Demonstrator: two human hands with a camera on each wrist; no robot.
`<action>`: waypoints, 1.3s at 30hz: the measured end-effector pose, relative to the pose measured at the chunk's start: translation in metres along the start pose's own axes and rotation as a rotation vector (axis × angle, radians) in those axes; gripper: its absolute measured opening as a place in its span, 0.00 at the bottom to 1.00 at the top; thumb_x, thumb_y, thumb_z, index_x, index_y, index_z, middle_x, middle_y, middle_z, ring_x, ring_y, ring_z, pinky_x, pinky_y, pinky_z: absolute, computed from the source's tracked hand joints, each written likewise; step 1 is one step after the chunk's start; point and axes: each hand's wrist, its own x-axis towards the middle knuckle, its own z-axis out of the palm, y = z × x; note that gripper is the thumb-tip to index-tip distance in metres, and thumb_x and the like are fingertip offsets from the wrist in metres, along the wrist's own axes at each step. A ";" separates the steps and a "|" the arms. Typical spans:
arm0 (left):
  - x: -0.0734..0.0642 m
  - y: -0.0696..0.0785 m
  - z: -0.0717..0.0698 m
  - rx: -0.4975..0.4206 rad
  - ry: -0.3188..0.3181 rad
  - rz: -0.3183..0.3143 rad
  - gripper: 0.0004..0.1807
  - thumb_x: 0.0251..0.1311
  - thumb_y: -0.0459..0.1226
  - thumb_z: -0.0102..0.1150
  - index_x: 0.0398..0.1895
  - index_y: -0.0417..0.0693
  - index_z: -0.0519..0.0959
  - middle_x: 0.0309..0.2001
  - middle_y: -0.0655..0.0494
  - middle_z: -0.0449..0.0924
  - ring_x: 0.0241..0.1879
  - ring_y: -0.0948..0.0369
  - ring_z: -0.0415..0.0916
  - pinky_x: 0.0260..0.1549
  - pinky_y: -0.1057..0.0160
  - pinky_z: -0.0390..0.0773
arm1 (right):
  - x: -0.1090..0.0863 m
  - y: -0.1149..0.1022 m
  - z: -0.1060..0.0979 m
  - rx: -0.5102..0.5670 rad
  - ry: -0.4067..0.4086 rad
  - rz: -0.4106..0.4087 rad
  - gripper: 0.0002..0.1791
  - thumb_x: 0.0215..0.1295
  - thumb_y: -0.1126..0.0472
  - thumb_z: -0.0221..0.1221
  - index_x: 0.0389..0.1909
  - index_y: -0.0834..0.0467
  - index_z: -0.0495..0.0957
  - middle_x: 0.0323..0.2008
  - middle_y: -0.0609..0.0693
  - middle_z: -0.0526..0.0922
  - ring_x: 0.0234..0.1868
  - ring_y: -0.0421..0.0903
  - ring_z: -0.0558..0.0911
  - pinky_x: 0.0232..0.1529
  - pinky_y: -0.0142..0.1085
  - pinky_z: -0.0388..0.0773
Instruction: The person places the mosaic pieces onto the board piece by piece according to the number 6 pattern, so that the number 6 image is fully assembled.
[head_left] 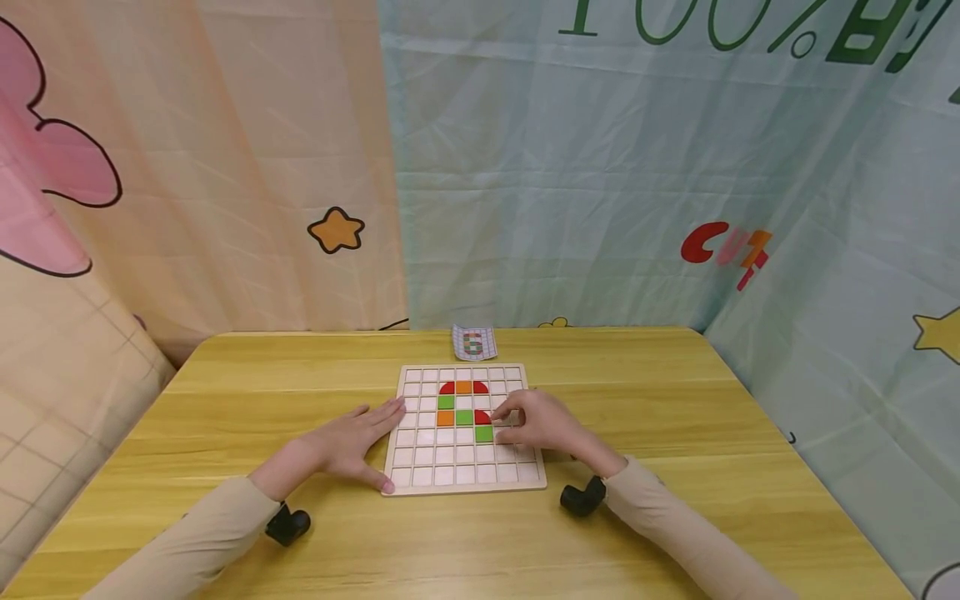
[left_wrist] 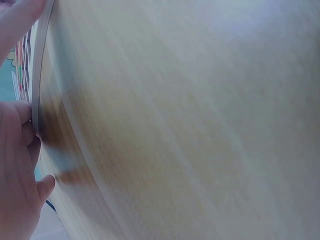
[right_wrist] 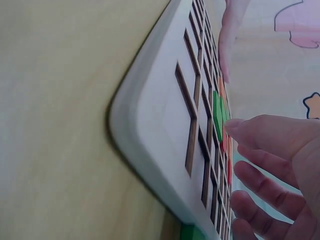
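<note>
A white grid board (head_left: pixel 444 477) with a wooden frame lies on the table. My left hand (head_left: pixel 352 442) rests along its left side, fingers spread and the thumb at the near left corner. In the head view my right hand (head_left: pixel 543 423) is over the board's right part, its fingertips right at a red rounded tile (head_left: pixel 482 417) and a green square tile (head_left: pixel 483 434). The right wrist view shows the thumb (right_wrist: pixel 245 129) apart from the other fingers, with no piece visible between them. More tiles sit in the grid: red rounded ones, orange squares (head_left: pixel 446 418) and green squares (head_left: pixel 464 417).
A small card (head_left: pixel 474 343) with a printed coloured grid pattern lies behind the board. By the board's edge a green piece (right_wrist: pixel 191 232) shows in the right wrist view. Printed curtains (head_left: pixel 555 183) hang behind the wooden table (head_left: pixel 675 400).
</note>
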 end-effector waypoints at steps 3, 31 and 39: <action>0.000 0.000 0.000 -0.003 0.000 0.000 0.64 0.46 0.69 0.60 0.75 0.38 0.47 0.77 0.44 0.40 0.76 0.48 0.44 0.72 0.41 0.48 | -0.003 0.006 -0.004 -0.010 0.004 0.019 0.13 0.53 0.52 0.70 0.40 0.50 0.86 0.38 0.41 0.84 0.25 0.36 0.72 0.26 0.27 0.70; 0.002 0.001 -0.001 -0.003 -0.001 -0.001 0.64 0.46 0.70 0.59 0.76 0.39 0.47 0.77 0.43 0.40 0.76 0.48 0.44 0.72 0.40 0.48 | -0.058 0.057 -0.040 0.004 0.052 0.063 0.16 0.52 0.51 0.70 0.41 0.52 0.85 0.37 0.46 0.85 0.23 0.32 0.72 0.25 0.27 0.72; 0.001 -0.001 0.001 0.001 -0.001 -0.005 0.65 0.45 0.71 0.59 0.76 0.39 0.46 0.77 0.44 0.40 0.76 0.48 0.44 0.72 0.41 0.48 | -0.071 0.064 -0.040 -0.046 0.054 0.104 0.17 0.51 0.49 0.71 0.40 0.52 0.86 0.36 0.45 0.86 0.20 0.31 0.70 0.22 0.26 0.70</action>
